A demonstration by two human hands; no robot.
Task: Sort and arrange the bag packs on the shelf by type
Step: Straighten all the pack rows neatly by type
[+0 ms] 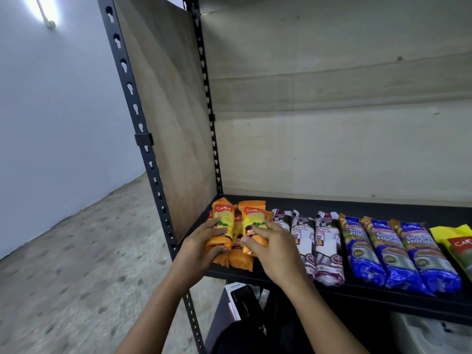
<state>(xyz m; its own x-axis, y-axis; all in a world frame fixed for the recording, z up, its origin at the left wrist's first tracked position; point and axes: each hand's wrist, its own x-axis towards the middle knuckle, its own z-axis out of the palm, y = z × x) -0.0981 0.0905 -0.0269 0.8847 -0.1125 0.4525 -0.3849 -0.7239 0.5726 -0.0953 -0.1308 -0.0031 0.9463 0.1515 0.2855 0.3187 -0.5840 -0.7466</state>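
Note:
Orange bag packs are stacked at the left end of the black shelf [357,293]. My left hand [201,247] grips the left top orange pack [223,221]. My right hand [274,247] grips the right top orange pack [254,222]. More orange packs [240,260] lie under them. To the right lie white and purple drawstring bag packs [328,251] side by side, then three blue single-handle packs [390,251], then a yellow pack [457,244] at the frame's right edge.
A black slotted upright post [145,149] and a plywood side panel [168,111] close the shelf's left end. Plywood backs the shelf. Below the shelf are dark items and a white box [429,333]. Concrete floor lies to the left.

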